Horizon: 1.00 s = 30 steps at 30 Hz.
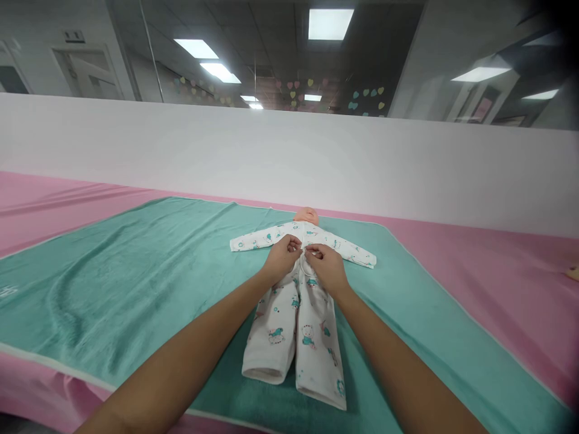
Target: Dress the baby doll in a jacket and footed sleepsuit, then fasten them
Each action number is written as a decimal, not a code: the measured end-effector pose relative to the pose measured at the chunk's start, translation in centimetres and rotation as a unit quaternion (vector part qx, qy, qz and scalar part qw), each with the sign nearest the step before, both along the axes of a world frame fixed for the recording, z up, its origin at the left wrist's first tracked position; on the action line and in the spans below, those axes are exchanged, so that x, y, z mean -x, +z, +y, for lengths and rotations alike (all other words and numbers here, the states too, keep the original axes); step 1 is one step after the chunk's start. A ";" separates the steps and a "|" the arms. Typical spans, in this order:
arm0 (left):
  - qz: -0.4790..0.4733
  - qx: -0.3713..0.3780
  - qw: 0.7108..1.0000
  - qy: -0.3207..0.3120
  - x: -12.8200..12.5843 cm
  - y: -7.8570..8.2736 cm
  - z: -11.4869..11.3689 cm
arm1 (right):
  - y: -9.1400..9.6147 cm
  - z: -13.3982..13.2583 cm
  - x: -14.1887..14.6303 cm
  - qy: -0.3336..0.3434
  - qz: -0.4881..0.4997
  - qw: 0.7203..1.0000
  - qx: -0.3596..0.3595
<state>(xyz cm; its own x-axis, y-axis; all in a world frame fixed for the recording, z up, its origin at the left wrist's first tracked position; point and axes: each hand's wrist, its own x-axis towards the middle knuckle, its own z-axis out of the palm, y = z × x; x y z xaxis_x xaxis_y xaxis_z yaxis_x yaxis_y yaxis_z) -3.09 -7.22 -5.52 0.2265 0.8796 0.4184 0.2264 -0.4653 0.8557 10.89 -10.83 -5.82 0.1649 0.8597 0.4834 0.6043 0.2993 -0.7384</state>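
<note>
A baby doll (306, 215) lies on its back, its head at the far end. It wears a white printed long-sleeved top (348, 246) with both sleeves spread out, and matching baby trousers (314, 337) whose legs point towards me. At the front of the waist, my left hand (283, 259) is closed in a pinch on the white cloth. My right hand (328, 266) pinches close beside it, the fingertips of both hands nearly meeting. A thin white curved edge or cord shows just below my right fingers; which one it is, I cannot tell. The fingers hide the waist.
Under the doll is a teal towel (149, 289) with some wrinkles, laid over a pink sheet (506, 283). A low white wall (271, 157) stands behind, with a dark reflecting pane (280, 54) above it. Something small and tan (572, 273) sits at the right edge.
</note>
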 end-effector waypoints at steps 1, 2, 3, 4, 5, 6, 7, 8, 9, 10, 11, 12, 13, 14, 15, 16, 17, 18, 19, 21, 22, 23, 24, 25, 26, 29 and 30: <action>0.006 -0.001 1.000 0.006 0.0 0.0 0.0 | 0.0 0.0 0.0 0.002 0.012 1.000 0.006; 0.012 -0.002 1.000 0.011 0.0 0.0 0.0 | 0.0 0.1 0.0 0.008 0.032 0.999 0.015; 0.018 -0.002 1.000 0.014 0.0 0.1 -0.1 | 0.0 0.2 0.0 0.019 0.056 0.998 0.025; 0.022 -0.002 1.000 0.017 0.1 0.1 -0.2 | 0.0 0.3 -0.1 0.033 0.081 0.996 0.035; 0.025 -0.003 0.999 0.020 0.1 0.2 -0.2 | -0.1 0.4 -0.1 0.045 0.105 0.993 0.042; 0.027 -0.004 0.999 0.023 0.1 0.3 -0.3 | -0.2 0.5 -0.2 0.056 0.126 0.989 0.048; 0.030 -0.005 0.999 0.026 0.0 0.3 -0.3 | -0.3 0.6 -0.2 0.064 0.143 0.986 0.053; 0.034 -0.005 0.999 0.029 0.0 0.4 -0.4 | -0.3 0.7 -0.3 0.069 0.156 0.984 0.057; 0.039 -0.005 0.999 0.032 0.0 0.4 -0.4 | -0.4 0.8 -0.3 0.074 0.165 0.982 0.060; 0.047 -0.006 0.998 0.036 -0.1 0.4 -0.3 | -0.5 0.8 -0.3 0.078 0.170 0.980 0.061; 0.056 -0.010 0.998 0.041 -0.1 0.3 -0.3 | -0.5 0.9 -0.4 0.080 0.172 0.980 0.060; 0.065 -0.018 0.997 0.048 -0.2 0.2 -0.2 | -0.5 0.9 -0.4 0.081 0.170 0.980 0.059; 0.072 -0.029 0.995 0.058 -0.2 0.1 -0.1 | -0.5 1.0 -0.4 0.081 0.167 0.981 0.056; 0.077 -0.042 0.994 0.067 -0.2 -0.1 0.0 | -0.5 1.0 -0.3 0.082 0.164 0.982 0.054; 0.078 -0.054 0.993 0.076 -0.3 -0.2 0.1 | -0.5 1.1 -0.3 0.083 0.161 0.982 0.054; 0.079 -0.062 0.991 0.084 -0.3 -0.3 0.2 | -0.4 1.2 -0.3 0.084 0.160 0.982 0.058; 0.080 -0.067 0.991 0.088 -0.2 -0.4 0.2 | -0.4 1.4 -0.3 0.087 0.160 0.981 0.064; 0.082 -0.069 0.990 0.089 -0.2 -0.4 0.2 | -0.3 1.5 -0.4 0.090 0.162 0.980 0.072; 0.085 -0.069 0.990 0.088 -0.2 -0.4 0.2 | -0.3 1.7 -0.4 0.094 0.166 0.978 0.080; 0.088 -0.067 0.991 0.081 -0.2 -0.2 0.1 | -0.3 2.0 -0.6 0.108 0.180 0.974 0.090; 0.088 -0.065 0.991 0.078 -0.2 -0.1 0.0 | -0.3 2.1 -0.8 0.118 0.186 0.971 0.093; 0.087 -0.063 0.991 0.078 -0.2 0.0 0.0 | -0.2 2.2 -0.9 0.129 0.192 0.968 0.096; 0.086 -0.060 0.991 0.080 -0.2 0.1 0.0 | -0.2 2.3 -1.0 0.137 0.198 0.965 0.100; 0.086 -0.058 0.991 0.082 -0.3 0.1 0.0 | -0.2 2.4 -1.2 0.144 0.202 0.963 0.106; 0.087 -0.060 0.991 0.084 -0.3 0.1 0.0 | -0.1 2.5 -1.3 0.149 0.206 0.961 0.113; 0.088 -0.075 0.991 0.074 -0.2 0.0 0.2 | -0.1 2.6 -1.5 0.155 0.208 0.958 0.123; 0.086 -0.081 0.991 0.066 -0.2 -0.1 0.2 | -0.1 2.6 -1.5 0.154 0.207 0.959 0.120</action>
<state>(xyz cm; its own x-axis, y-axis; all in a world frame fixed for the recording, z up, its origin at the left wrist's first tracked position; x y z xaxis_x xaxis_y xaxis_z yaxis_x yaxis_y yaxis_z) -2.90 -6.98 -5.67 0.1939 0.8305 0.5222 0.4314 -0.5503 0.7149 12.36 -8.21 -5.96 0.0198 0.9765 0.2144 0.1539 0.2089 -0.9657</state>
